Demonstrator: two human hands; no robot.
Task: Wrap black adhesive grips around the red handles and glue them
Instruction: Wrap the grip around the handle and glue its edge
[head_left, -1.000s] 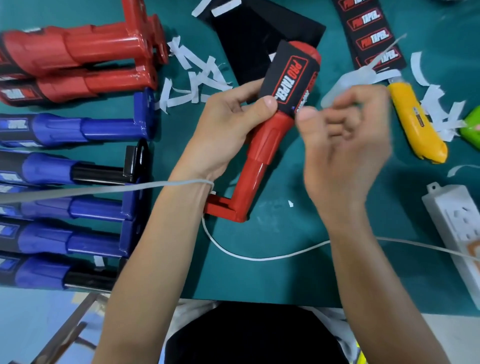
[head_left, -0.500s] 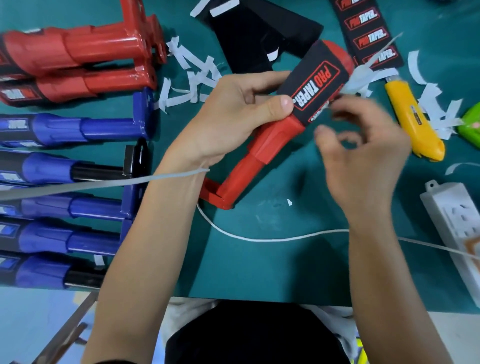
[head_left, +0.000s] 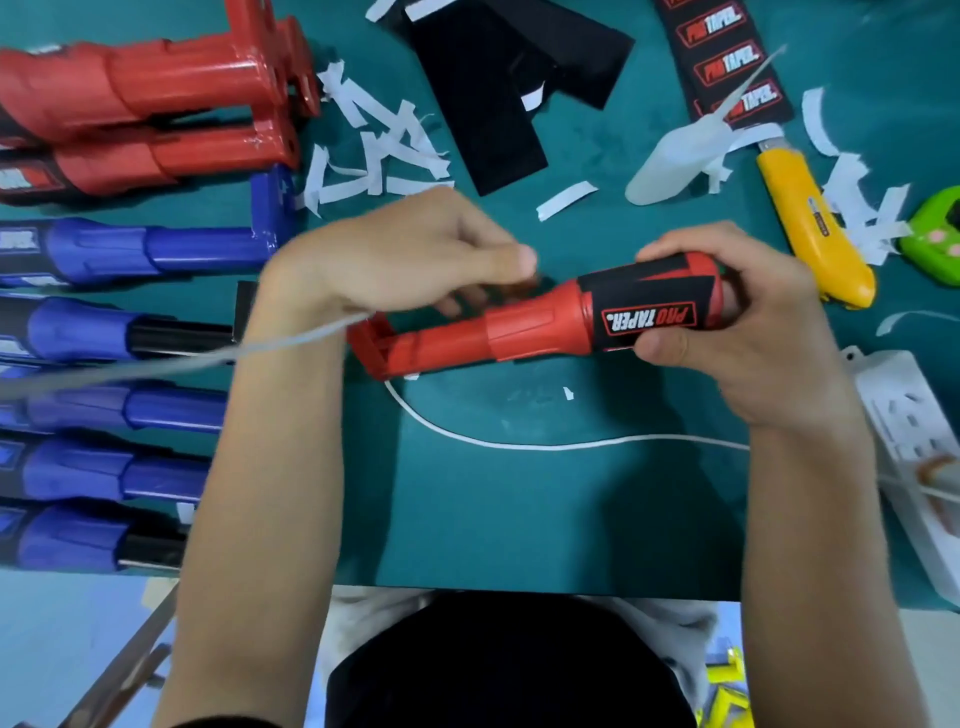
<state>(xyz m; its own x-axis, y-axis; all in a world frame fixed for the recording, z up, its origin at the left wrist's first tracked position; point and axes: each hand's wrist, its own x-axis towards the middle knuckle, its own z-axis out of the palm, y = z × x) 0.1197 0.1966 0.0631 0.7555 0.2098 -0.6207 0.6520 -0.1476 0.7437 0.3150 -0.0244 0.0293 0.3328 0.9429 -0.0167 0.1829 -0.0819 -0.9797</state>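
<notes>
Fingers (head_left: 675, 244) of the right hand (head_left: 753, 332) are clenched round the black grip (head_left: 649, 306) on the red handle (head_left: 498, 332), held crosswise over the bench's (head_left: 519, 519) middle. The left hand's (head_left: 405, 260) fingers are bent above the shaft, too blurred for a grasp to be told. A pale bottle (head_left: 670, 166) is laid toward the far right corner, contents unseen.

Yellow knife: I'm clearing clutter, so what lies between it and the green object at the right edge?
White paper strips lie between the yellow knife and the green object, seen in the head view.
</notes>
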